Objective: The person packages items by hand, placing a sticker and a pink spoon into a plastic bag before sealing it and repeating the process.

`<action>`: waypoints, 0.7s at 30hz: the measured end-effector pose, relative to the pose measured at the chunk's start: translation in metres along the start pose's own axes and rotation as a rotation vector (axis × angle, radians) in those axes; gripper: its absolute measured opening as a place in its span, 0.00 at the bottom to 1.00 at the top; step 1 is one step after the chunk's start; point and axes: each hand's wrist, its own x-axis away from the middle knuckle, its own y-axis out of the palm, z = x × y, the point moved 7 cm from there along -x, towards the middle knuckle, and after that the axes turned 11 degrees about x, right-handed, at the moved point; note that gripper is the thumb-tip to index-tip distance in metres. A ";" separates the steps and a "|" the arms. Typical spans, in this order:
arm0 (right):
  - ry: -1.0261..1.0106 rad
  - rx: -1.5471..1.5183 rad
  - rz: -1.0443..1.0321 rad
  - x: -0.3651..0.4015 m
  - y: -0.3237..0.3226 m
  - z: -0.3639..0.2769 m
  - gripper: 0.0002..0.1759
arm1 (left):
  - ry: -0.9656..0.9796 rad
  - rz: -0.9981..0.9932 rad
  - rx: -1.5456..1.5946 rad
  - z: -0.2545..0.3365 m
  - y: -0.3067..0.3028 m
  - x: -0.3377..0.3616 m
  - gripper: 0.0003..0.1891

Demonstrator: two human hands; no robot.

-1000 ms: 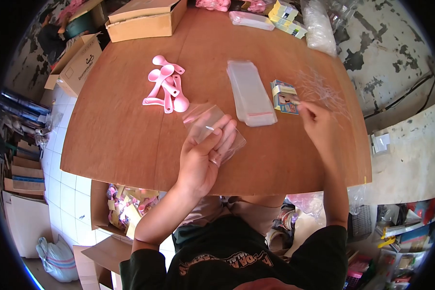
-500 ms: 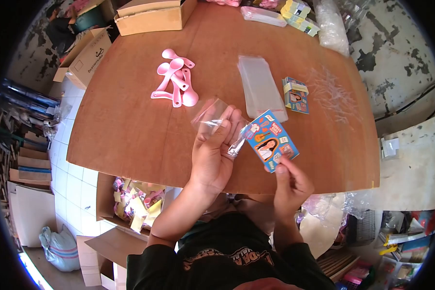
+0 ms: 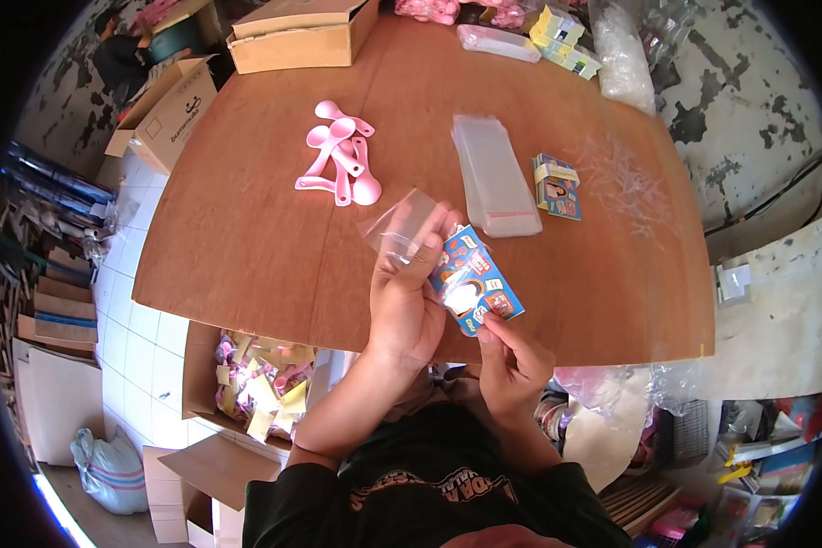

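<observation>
A clear plastic bag [image 3: 402, 228] is pinched in my left hand [image 3: 405, 306], its flap spread past the fingertips. My right hand [image 3: 513, 361] grips the lower corner of a blue printed card [image 3: 479, 281], whose upper left part lies at the bag, under clear film. Pink spoons [image 3: 342, 151] form a loose pile on the table beyond my left hand. Beyond the card lies a stack of clear bags [image 3: 496, 173]. To its right is a banded bundle of blue cards [image 3: 557, 187].
A cardboard box [image 3: 292, 46] stands at the table's far left edge. Thin clear strips [image 3: 626, 183] lie on the right. An open box of packed items [image 3: 263, 379] sits below the table's left front edge. Another person [image 3: 119, 59] is at the far upper left.
My right hand has moved left with the card, which now overlaps the bag at my left fingers. The view has shifted slightly.
</observation>
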 end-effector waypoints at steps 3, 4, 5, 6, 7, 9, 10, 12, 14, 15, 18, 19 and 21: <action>0.060 0.012 -0.027 -0.001 0.001 -0.001 0.09 | -0.025 -0.018 -0.036 -0.003 0.002 0.008 0.30; 0.034 0.001 -0.028 -0.004 0.002 -0.006 0.08 | -0.022 -0.003 -0.043 -0.003 0.002 0.010 0.30; 0.007 -0.012 -0.028 -0.007 0.003 -0.010 0.08 | -0.018 -0.006 -0.040 -0.001 0.003 0.010 0.30; 0.001 -0.013 -0.030 -0.007 0.004 -0.012 0.08 | 0.034 -0.016 -0.035 0.005 0.005 0.009 0.30; -0.018 -0.019 -0.025 -0.006 0.004 -0.013 0.08 | 0.086 -0.025 -0.030 0.012 0.006 0.008 0.30; -0.044 -0.026 -0.024 -0.004 0.005 -0.015 0.08 | 0.153 -0.028 -0.032 0.023 0.009 0.009 0.29; -0.024 -0.021 -0.031 -0.002 0.006 -0.014 0.08 | 0.158 -0.031 -0.028 0.024 0.010 0.009 0.29; -0.009 -0.017 -0.041 -0.001 0.006 -0.016 0.08 | 0.126 -0.057 -0.029 0.022 0.010 0.011 0.29; 0.052 0.010 -0.092 -0.004 0.010 -0.019 0.07 | 0.091 -0.076 -0.031 0.021 0.012 0.013 0.29; 0.049 0.010 -0.093 -0.005 0.011 -0.017 0.07 | 0.050 -0.093 -0.036 0.019 0.014 0.014 0.29; -0.098 -0.018 -0.063 -0.005 0.011 -0.021 0.06 | 0.057 -0.096 -0.032 0.020 0.007 0.007 0.29; -0.063 0.003 -0.090 -0.003 0.010 -0.018 0.06 | 0.059 -0.094 -0.030 0.020 0.007 0.006 0.29; -0.027 0.024 -0.121 -0.002 0.012 -0.012 0.06 | 0.099 -0.004 -0.019 0.023 0.003 0.005 0.28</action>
